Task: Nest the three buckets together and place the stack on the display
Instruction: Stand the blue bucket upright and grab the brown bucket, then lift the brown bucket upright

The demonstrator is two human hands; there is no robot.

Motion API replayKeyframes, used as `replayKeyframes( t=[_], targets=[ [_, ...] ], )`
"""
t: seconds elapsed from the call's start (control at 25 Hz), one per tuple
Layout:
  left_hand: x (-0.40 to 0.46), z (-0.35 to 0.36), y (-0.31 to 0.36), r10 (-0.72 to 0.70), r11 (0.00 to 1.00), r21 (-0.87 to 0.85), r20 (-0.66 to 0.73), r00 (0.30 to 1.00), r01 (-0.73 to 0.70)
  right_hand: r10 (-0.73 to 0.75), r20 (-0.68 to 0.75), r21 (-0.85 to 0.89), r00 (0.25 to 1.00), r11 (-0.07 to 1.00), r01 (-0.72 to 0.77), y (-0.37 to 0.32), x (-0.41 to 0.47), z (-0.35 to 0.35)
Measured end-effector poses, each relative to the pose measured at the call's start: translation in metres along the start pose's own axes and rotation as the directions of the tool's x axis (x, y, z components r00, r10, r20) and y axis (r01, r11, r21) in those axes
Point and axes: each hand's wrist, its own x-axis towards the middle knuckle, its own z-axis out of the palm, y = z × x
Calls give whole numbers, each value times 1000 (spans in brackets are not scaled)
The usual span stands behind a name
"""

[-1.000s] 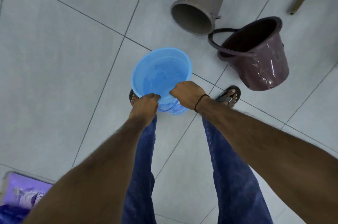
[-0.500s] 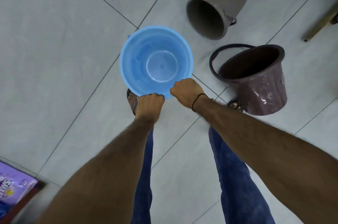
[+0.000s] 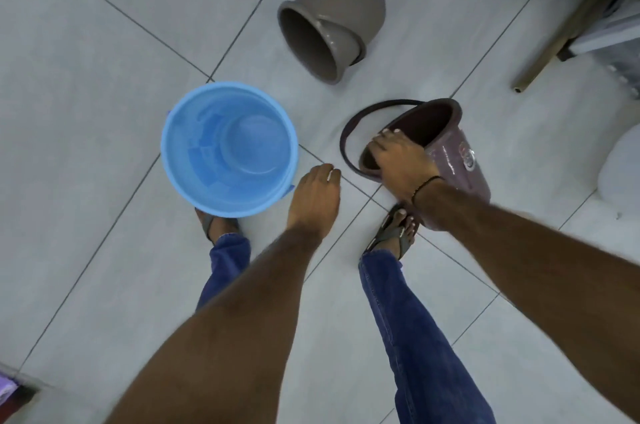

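A light blue bucket (image 3: 228, 149) stands upright on the tiled floor in front of my left foot, empty. My left hand (image 3: 315, 201) hovers just right of it, fingers loosely curled, holding nothing. A purple bucket (image 3: 453, 160) lies tilted on its side to the right, its dark handle (image 3: 349, 132) swung out over the floor. My right hand (image 3: 398, 160) grips its near rim, fingers curled over the edge. A grey-brown bucket (image 3: 332, 21) lies on its side farther back, mouth facing left and toward me.
My two feet in sandals (image 3: 394, 233) stand on the grey tiled floor (image 3: 104, 77). A metal leg (image 3: 568, 32) of some furniture slants at the upper right, with a white object (image 3: 623, 170) at the right edge. A purple package (image 3: 7, 389) shows at the bottom left corner.
Both hands have let go of the blue bucket, which now stands on the floor. My right hand has moved right and taken the purple bucket's rim. The view has shifted right.
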Motion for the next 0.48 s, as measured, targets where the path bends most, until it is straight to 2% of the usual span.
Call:
replayKeyframes(
  t=[0.08, 0.12, 0.2, 0.28, 0.4, 0.48],
  targets=[
    [39, 26, 37, 36, 993, -115, -26, 999, -39, 25, 119, -168, 993, 986, -5, 50, 0, 9],
    [59, 42, 56, 26, 984, -178, 9, 1000, -24, 25, 180, -217, 983, 976, 15, 71, -1, 16],
    [89, 70, 88, 19, 957, -288, 148, 989, 25, -7, 268, -195, 963, 979, 62, 100, -8, 26],
    [99, 88, 111, 49, 940, -339, 210, 977, 26, -47, 315, -166, 948, 981, 104, 117, -21, 28],
    [92, 85, 133, 96, 964, -262, 161, 982, -51, -51, 299, -100, 953, 991, 84, 137, -46, 21],
    [84, 68, 146, 157, 979, -146, 120, 980, -138, -6, 227, -34, 974, 999, 14, 150, -72, 13]
  ],
)
